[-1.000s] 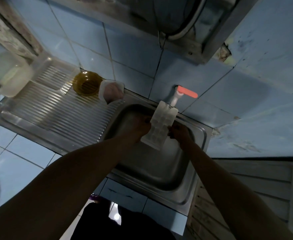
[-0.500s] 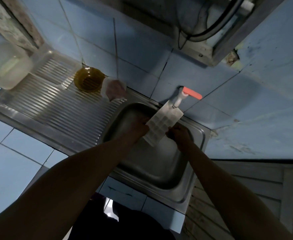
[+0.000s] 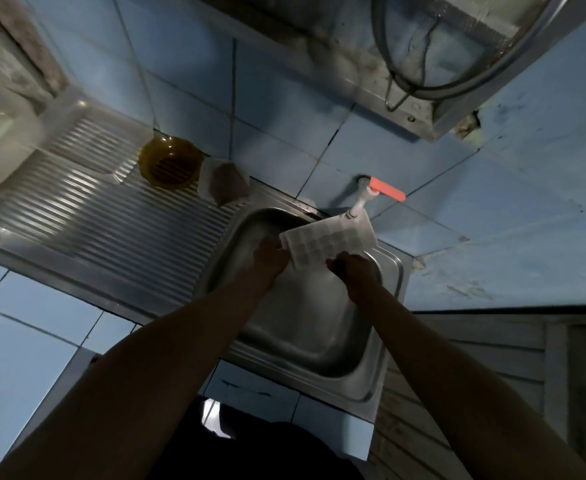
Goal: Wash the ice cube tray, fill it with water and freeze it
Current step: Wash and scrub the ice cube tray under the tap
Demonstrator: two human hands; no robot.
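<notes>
head view: white plastic ice cube tray (image 3: pixel 329 241) held over the stainless steel sink basin (image 3: pixel 305 327), its far edge right under the white tap with orange lever (image 3: pixel 371 195). left hand (image 3: pixel 270 258) grasps its left end; right hand (image 3: pixel 352 270) grasps its near edge. amber glass bowl (image 3: pixel 169 162) sits on the ribbed drainboard (image 3: pixel 111 216).

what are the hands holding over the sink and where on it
Both hold the white ice cube tray: the left hand at its left end, the right hand at its near long edge.
</notes>
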